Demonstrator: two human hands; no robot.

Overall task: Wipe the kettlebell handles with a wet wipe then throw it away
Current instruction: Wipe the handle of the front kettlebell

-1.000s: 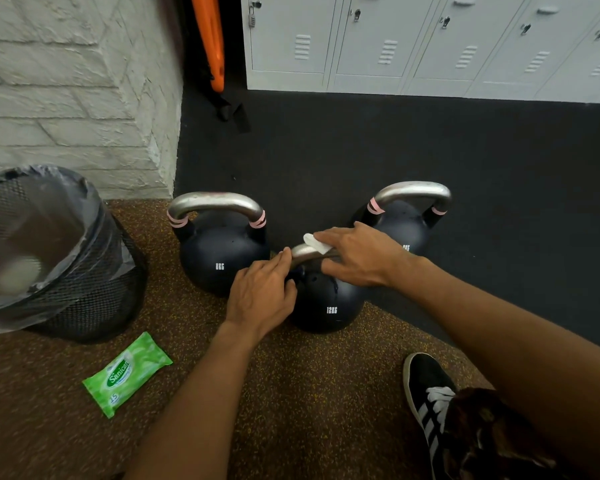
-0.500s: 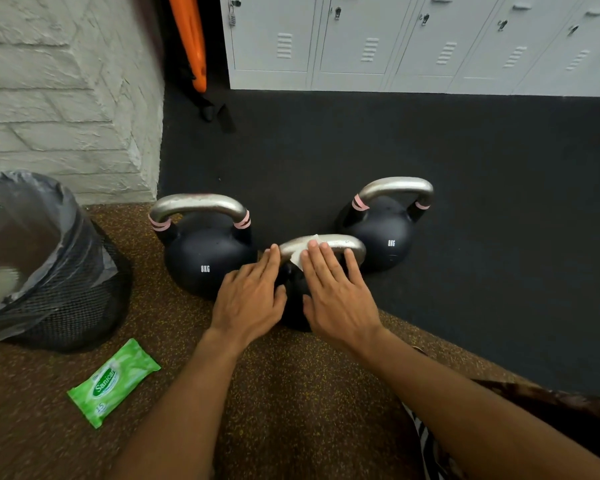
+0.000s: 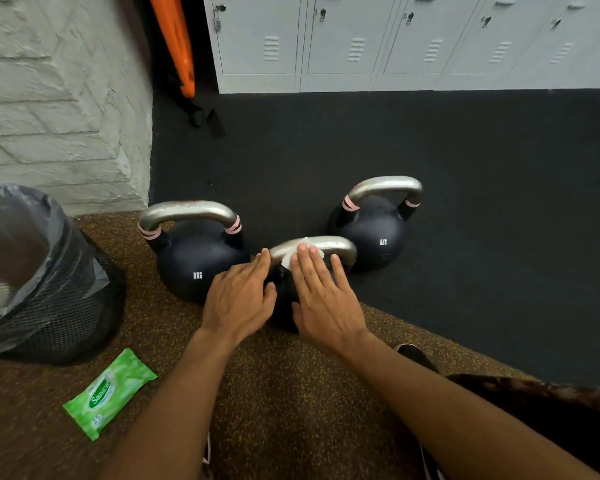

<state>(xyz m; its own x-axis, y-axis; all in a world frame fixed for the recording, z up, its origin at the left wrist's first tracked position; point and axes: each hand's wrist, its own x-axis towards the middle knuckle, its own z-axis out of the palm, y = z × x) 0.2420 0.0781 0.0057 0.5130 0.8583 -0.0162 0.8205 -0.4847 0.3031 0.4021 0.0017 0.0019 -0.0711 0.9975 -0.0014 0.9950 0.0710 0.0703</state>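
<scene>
Right hand (image 3: 326,299), fingers flat, presses wet wipe (image 3: 305,242) onto nearest kettlebell handle (image 3: 340,245); left hand (image 3: 239,299), flat alongside, probably steadying.

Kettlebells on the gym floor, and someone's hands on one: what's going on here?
A person is wiping kettlebell handles. The right hand presses a white wet wipe flat against the steel handle of the nearest black kettlebell, while the left hand rests on the same kettlebell. Two more black kettlebells, one left, one right, stand behind. A green pack of wipes lies on the floor near a black mesh bin.
</scene>
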